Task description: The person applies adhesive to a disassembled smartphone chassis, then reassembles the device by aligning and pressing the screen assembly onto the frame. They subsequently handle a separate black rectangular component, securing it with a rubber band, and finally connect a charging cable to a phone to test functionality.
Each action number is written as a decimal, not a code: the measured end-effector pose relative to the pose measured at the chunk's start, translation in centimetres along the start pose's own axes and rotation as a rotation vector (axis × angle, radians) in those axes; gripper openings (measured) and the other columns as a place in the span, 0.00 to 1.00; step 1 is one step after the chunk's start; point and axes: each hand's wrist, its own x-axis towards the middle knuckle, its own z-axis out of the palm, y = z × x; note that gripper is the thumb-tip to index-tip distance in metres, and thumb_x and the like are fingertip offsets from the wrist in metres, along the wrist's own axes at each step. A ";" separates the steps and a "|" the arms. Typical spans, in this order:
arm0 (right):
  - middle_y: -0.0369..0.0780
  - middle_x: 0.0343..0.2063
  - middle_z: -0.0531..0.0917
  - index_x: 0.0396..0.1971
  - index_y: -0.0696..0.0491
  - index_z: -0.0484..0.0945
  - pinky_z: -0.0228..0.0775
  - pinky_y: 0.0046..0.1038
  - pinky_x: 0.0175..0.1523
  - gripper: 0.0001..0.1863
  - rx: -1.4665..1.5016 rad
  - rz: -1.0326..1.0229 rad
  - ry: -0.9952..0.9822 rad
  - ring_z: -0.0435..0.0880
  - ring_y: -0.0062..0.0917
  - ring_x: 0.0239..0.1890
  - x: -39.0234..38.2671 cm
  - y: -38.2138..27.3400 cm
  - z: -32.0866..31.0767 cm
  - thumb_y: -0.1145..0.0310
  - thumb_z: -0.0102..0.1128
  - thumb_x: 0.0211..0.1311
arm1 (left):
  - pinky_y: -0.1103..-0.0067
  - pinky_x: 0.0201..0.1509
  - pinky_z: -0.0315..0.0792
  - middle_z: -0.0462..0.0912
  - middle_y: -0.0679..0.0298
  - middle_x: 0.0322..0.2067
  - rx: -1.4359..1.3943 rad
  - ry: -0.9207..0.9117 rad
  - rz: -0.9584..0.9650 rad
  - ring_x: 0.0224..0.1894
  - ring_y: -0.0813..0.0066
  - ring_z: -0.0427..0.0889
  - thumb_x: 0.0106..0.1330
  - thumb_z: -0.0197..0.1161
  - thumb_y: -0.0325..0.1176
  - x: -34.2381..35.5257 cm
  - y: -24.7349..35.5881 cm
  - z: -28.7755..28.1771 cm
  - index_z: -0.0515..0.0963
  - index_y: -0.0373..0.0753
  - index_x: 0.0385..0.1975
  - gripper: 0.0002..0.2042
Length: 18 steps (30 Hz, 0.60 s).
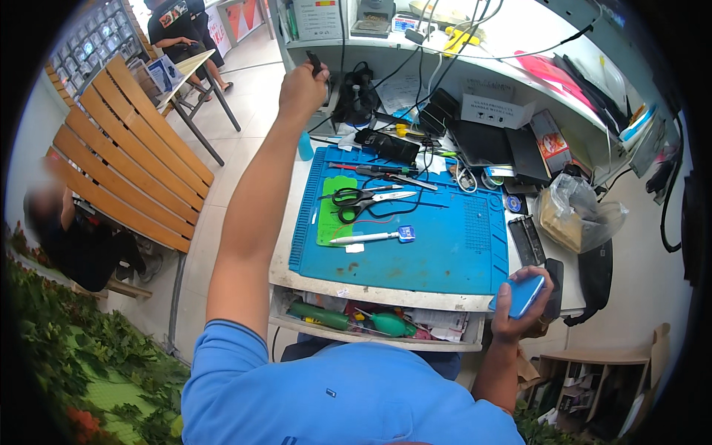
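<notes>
My left arm stretches out to the far left of the bench, where my left hand (302, 89) is closed round a black handle-like object (314, 62); its full shape is hidden by the fingers. At the near right corner, my right hand (519, 304) grips a blue smartphone (519, 294), tilted in the palm. Between them lies a blue work mat (445, 259). On it rest black-handled scissors (360, 202), a white pen-like tool (363, 238), a green plate (326, 215) and several slim tools at the far side.
Below the mat, an open drawer (475, 338) holds a green blower bulb (391, 324). To the right are a plastic-bagged bundle (567, 215) and a black tray (526, 241). Cables hang from the shelf (475, 63). A slatted wooden bench (141, 156) stands left; people sit beyond.
</notes>
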 end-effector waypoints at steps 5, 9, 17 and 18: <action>0.44 0.46 0.72 0.60 0.59 0.67 0.71 0.33 0.55 0.28 -0.036 0.003 0.004 0.74 0.28 0.45 -0.1 0.3 -1.1 0.73 0.64 0.60 | 0.59 0.56 0.84 0.91 0.48 0.44 0.107 0.007 -0.122 0.49 0.42 0.89 0.69 0.68 0.34 5.1 -3.1 7.3 0.89 0.38 0.46 0.11; 0.43 0.43 0.70 0.61 0.59 0.65 0.69 0.33 0.53 0.29 -0.071 0.020 0.058 0.72 0.28 0.43 -0.3 0.0 -2.9 0.72 0.63 0.60 | 0.59 0.62 0.82 0.89 0.44 0.52 0.276 -0.069 0.005 0.56 0.42 0.87 0.68 0.65 0.36 8.6 -4.2 12.8 0.88 0.39 0.52 0.16; 0.45 0.43 0.73 0.59 0.59 0.67 0.68 0.33 0.53 0.30 -0.209 0.065 0.097 0.73 0.29 0.43 -1.1 0.3 -5.4 0.74 0.66 0.56 | 0.52 0.62 0.80 0.88 0.44 0.56 0.632 -0.288 0.187 0.58 0.40 0.87 0.75 0.55 0.51 14.4 -9.2 19.3 0.86 0.38 0.56 0.24; 0.45 0.43 0.74 0.59 0.59 0.67 0.68 0.32 0.53 0.30 -0.249 0.069 0.098 0.73 0.29 0.43 -1.1 0.0 -5.5 0.74 0.66 0.56 | 0.51 0.62 0.80 0.87 0.44 0.57 0.636 -0.311 0.162 0.59 0.40 0.87 0.75 0.55 0.52 13.9 -8.1 20.4 0.85 0.38 0.58 0.26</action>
